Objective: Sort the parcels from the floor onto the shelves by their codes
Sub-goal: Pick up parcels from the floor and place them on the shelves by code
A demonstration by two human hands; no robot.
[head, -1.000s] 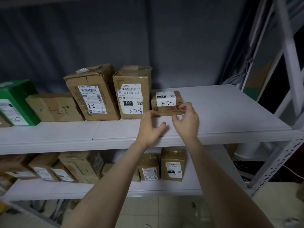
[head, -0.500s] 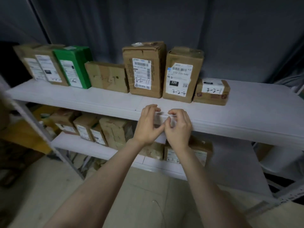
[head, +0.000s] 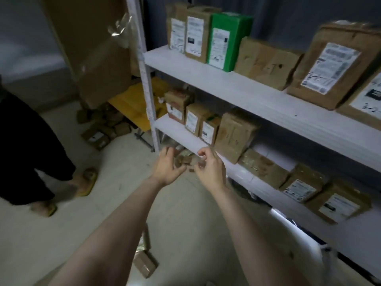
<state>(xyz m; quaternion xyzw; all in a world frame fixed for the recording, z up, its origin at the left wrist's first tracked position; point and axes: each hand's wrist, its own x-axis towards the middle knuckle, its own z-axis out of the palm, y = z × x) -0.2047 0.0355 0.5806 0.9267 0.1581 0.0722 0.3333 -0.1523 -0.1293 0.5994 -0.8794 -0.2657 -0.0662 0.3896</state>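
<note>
My left hand [head: 169, 168] and my right hand [head: 210, 170] hover side by side in front of the lower shelf [head: 177, 133], fingers loosely curled, nothing visibly held. Brown parcels lie on the floor: a pile [head: 103, 129] at the far left by the yellow table, a few small ones [head: 183, 159] just beyond my hands, and two [head: 144, 263] under my left forearm. The upper shelf [head: 226, 87] carries labelled brown boxes and a green box [head: 226, 40]. More labelled parcels [head: 198, 120] stand along the lower shelf.
A person in black trousers and yellow slippers [head: 86, 182] stands on the floor at the left. A large cardboard sheet [head: 92, 48] leans beside the shelf's white upright post [head: 148, 96]. A low yellow table [head: 132, 104] sits behind the post. A lower white shelf edge [head: 299, 230] juts out at the right.
My view has swung left and down from the upper shelf's right end to its left end and the floor. Both hands have let go of the 3-2-1 box and dropped to the lower shelf's height.
</note>
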